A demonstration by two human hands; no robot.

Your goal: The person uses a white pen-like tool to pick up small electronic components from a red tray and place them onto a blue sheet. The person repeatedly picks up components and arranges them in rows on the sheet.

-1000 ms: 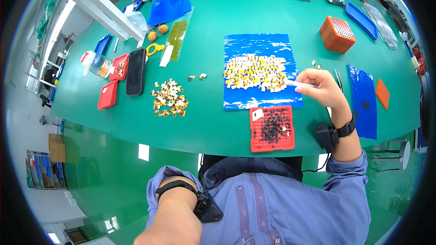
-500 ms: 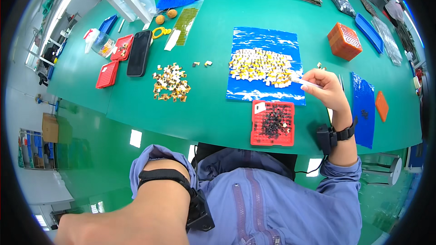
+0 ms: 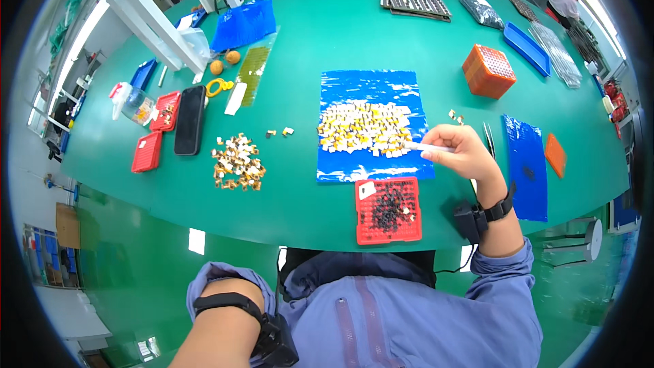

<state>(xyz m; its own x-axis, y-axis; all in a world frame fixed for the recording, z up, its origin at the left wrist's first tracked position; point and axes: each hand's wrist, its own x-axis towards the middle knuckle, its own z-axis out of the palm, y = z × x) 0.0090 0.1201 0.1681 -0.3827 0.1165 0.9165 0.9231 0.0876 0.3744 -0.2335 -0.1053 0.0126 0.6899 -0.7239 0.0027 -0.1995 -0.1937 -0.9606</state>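
The right hand's (image 3: 462,151) grip is pinched on a white pen-like tool (image 3: 424,146), its tip over yellow-white pieces (image 3: 364,129) on the blue sheet (image 3: 368,88).

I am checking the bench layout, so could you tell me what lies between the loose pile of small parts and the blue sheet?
Two stray small parts on bare green table, head view.

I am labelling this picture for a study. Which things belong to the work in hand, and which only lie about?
In use:
right hand
white stick it holds
small yellow-white pieces
blue sheet under them
red tray

Lying about:
black phone
orange box
loose pile of pieces
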